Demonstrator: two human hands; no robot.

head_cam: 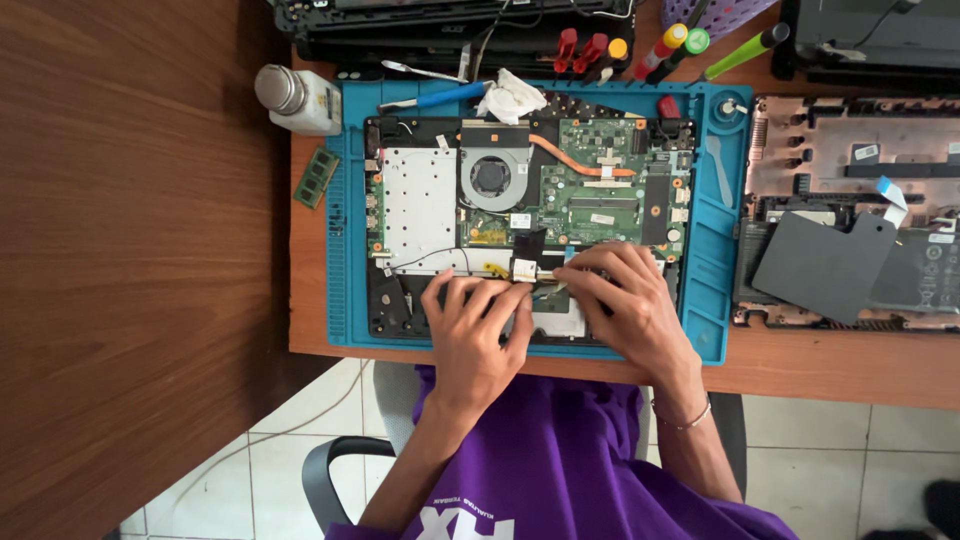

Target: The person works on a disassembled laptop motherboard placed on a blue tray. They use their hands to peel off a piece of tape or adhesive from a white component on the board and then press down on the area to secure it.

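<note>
Both hands are working at the front edge of the opened black laptop chassis (pixel 520 230) on the blue silicone mat (pixel 715 300). The left hand (pixel 475 335) is pressing fingers flat; the right hand (pixel 630 305) is pinching a thin white ribbon connector (pixel 525 269), likely fragile: hold by the edges.

We note a matt blue rubbery mat (pixel 716 300) on a smooth, satin wood-grain worktop (pixel 140 250). The opened laptop (pixel 520 200) shows a matt green circuit board (pixel 600 190), a dull silver metal plate (pixel 418 205) and a copper pipe (pixel 580 160). A crumpled white cloth (pixel 512 97) looks soft.
</note>
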